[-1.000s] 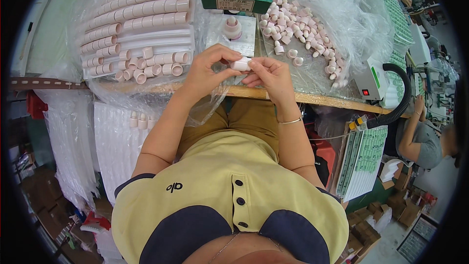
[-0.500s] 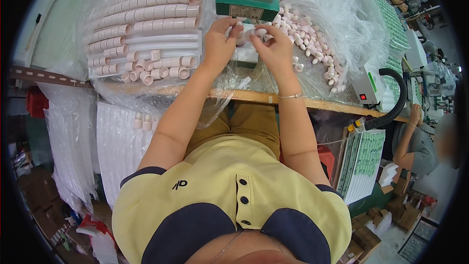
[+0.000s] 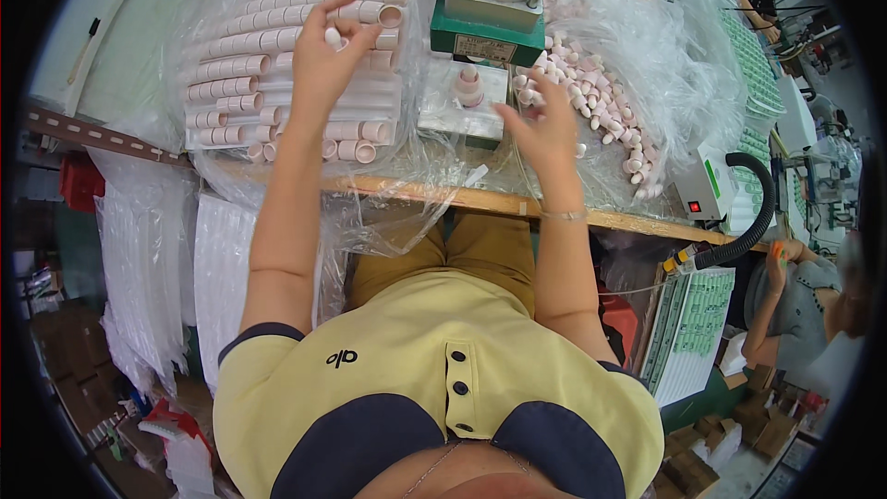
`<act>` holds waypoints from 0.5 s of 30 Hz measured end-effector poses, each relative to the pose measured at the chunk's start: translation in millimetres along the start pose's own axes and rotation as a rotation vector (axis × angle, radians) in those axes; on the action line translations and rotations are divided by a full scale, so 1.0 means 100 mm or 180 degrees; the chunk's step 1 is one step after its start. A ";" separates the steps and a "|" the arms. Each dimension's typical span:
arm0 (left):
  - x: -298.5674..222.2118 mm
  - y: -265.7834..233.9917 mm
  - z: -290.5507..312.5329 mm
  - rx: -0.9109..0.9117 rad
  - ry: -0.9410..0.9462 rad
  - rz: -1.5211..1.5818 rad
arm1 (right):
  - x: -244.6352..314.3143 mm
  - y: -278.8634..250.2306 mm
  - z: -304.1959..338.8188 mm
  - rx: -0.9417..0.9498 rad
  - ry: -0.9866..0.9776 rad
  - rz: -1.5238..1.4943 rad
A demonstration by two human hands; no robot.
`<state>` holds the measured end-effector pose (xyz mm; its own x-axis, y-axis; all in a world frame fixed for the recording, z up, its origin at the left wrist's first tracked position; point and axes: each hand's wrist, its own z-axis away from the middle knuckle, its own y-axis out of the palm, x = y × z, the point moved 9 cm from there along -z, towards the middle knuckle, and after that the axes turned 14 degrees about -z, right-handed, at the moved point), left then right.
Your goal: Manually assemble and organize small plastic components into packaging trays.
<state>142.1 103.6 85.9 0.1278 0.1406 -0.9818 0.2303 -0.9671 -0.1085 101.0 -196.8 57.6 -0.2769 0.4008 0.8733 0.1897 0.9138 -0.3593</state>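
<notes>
My left hand (image 3: pixel 323 60) is raised over rows of pale pink cylindrical caps (image 3: pixel 277 42), its fingers curled around a small white round-ended piece (image 3: pixel 333 37). Between my hands, a pale pink stepped piece (image 3: pixel 468 88) stands upright on a flat block (image 3: pixel 439 106) beneath a press with a green head (image 3: pixel 485 37). My right hand (image 3: pixel 547 129) is just right of the block, thumb and fingers apart and nothing visible in them. Its fingertips reach the edge of a heap of small pink pieces with white rounded tips (image 3: pixel 601 102).
Clear plastic sheeting (image 3: pixel 665 65) covers the back right of the bench. A white box with a black hose (image 3: pixel 702 176) stands at the right. The bench's wooden edge (image 3: pixel 462 196) runs before me. Another person (image 3: pixel 804 296) sits at far right.
Both hands have parted from the block under the press. My left hand has gone left over the cap rows with the small piece; my right has moved slightly right and down, toward the heap.
</notes>
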 end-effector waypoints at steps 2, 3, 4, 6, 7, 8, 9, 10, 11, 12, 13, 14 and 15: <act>-0.52 0.09 -0.02 -0.0156 0.1385 -0.2841 | -0.27 -0.47 0.15 -0.0301 0.0063 0.0919; -0.63 0.11 -0.01 -0.0075 0.1963 -0.2856 | -0.43 -0.61 0.23 -0.0274 -0.0008 0.1266; -0.67 0.08 -0.02 -0.0062 0.1960 -0.2854 | -0.56 -0.72 0.29 -0.0260 -0.0068 0.1623; -0.62 0.16 0.01 0.0488 0.1758 -0.3188 | -0.72 -0.82 0.40 -0.0141 0.0089 0.1715; -0.60 0.18 0.06 0.0497 0.1749 -0.3190 | -0.82 -0.82 0.43 -0.0022 0.0231 0.1799; -0.57 0.25 0.15 0.0534 0.1891 -0.3478 | -0.85 -0.80 0.44 -0.0019 0.0238 0.1796; -0.53 0.31 0.21 0.0570 0.2032 -0.3768 | -0.92 -0.80 0.45 -0.0075 0.0392 0.1470; -0.45 0.33 0.23 0.0573 0.2027 -0.3775 | -0.98 -0.80 0.45 -0.0131 0.0544 0.1141; -0.38 0.33 0.26 0.0436 0.2106 -0.3820 | -0.99 -0.79 0.45 -0.0120 0.0552 0.1133; -0.34 0.32 0.28 0.0298 0.2185 -0.3864 | -0.97 -0.78 0.44 -0.0132 0.0475 0.1074; -0.27 0.32 0.29 0.0303 0.2176 -0.3874 | -0.95 -0.77 0.43 -0.0145 0.0399 0.1016; -0.29 0.33 0.31 0.0197 0.2314 -0.3761 | -0.98 -0.78 0.43 -0.0145 0.0413 0.1023; -0.32 0.33 0.34 0.0090 0.2451 -0.3643 | -1.07 -0.78 0.43 -0.0061 0.0588 0.1028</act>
<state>112.9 60.0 108.4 0.3808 0.9246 -0.0117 0.5495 -0.2364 -0.8014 74.8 -308.4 -21.7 -0.0256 0.6480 0.7612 0.2575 0.7401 -0.6213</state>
